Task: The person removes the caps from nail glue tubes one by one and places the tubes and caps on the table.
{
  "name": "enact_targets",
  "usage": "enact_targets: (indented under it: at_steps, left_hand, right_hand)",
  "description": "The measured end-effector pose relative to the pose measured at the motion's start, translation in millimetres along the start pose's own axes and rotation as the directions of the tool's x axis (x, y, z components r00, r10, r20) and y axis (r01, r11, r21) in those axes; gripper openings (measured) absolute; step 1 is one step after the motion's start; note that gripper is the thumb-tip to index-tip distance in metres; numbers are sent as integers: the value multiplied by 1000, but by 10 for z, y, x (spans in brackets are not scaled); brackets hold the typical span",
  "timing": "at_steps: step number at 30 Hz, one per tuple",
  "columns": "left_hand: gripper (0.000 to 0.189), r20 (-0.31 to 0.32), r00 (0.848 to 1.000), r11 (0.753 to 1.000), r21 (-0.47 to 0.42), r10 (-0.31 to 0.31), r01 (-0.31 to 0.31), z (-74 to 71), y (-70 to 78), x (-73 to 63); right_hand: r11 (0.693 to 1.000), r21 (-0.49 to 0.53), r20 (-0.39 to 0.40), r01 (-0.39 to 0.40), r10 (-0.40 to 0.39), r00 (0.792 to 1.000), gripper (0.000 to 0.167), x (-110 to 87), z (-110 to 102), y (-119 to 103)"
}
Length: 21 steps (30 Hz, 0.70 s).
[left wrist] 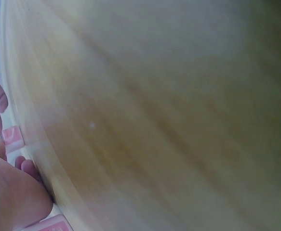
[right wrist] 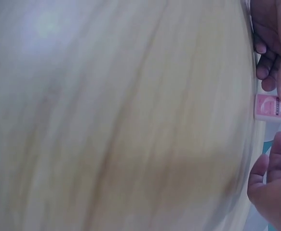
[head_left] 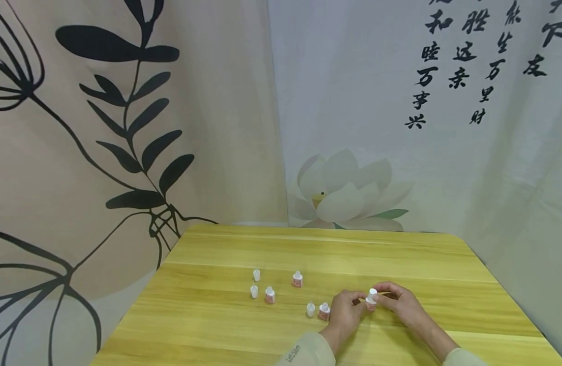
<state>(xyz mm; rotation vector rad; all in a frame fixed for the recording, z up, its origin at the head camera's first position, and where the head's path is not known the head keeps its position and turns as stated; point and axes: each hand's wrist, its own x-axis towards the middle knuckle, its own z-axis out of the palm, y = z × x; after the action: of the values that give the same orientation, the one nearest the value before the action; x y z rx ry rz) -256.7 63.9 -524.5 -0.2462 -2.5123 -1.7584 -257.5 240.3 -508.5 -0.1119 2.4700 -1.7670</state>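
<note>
In the head view my left hand pinches a small white bottle with a pink label low on its body. The right wrist view shows a left thumb pressed on that bottle, which stands upright. From the other side my right hand holds the white cap at the top of the bottle between thumb and finger. Right beside my left hand stands another bottle, and a loose white cap is next to it. The left wrist view catches only part of the held bottle.
Further left on the wooden table stand two more pink-labelled bottles, one nearer and one farther back. Two loose white caps, a front one and a back one, sit left of them. A printed curtain hangs behind the table.
</note>
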Motion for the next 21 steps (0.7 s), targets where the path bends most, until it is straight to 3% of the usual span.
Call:
enact_targets:
  at_steps: [14,21]
  left_hand:
    - [16,12,999,999,11,-33,32,-1,-6,1]
    - [13,13,1000,1000,-1,-7,7,-14,22,-14]
  right_hand:
    - [1000,13,11,4,-4,1000,40,-16,-3,-3]
    - [1000,14,-2,-13,13,1000,46,-16,8,-15]
